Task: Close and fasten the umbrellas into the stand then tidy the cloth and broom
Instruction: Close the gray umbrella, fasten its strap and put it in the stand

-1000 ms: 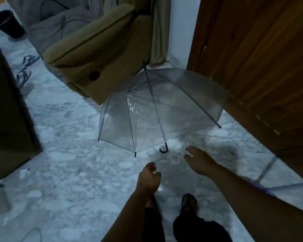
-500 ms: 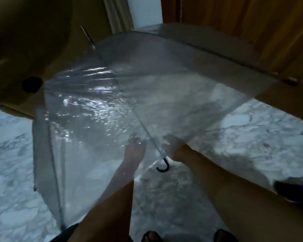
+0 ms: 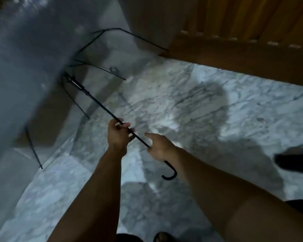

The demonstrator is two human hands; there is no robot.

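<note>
A clear plastic umbrella with black ribs is open and tilted up at the left, its canopy filling the upper left of the view. Its thin black shaft runs diagonally down to a curved black hook handle. My left hand grips the shaft about midway. My right hand holds the shaft lower down, just above the hook, with its index finger pointing out along the shaft. No stand, cloth or broom is in view.
White-grey marble floor lies below, with my shadow on it. A brown wooden door and its base run along the top right. A dark object lies on the floor at the right edge. My foot shows at the bottom.
Both hands went from reaching toward the umbrella on the floor to holding its shaft. The umbrella was lifted and swung up to the left, so I now look inside the canopy.
</note>
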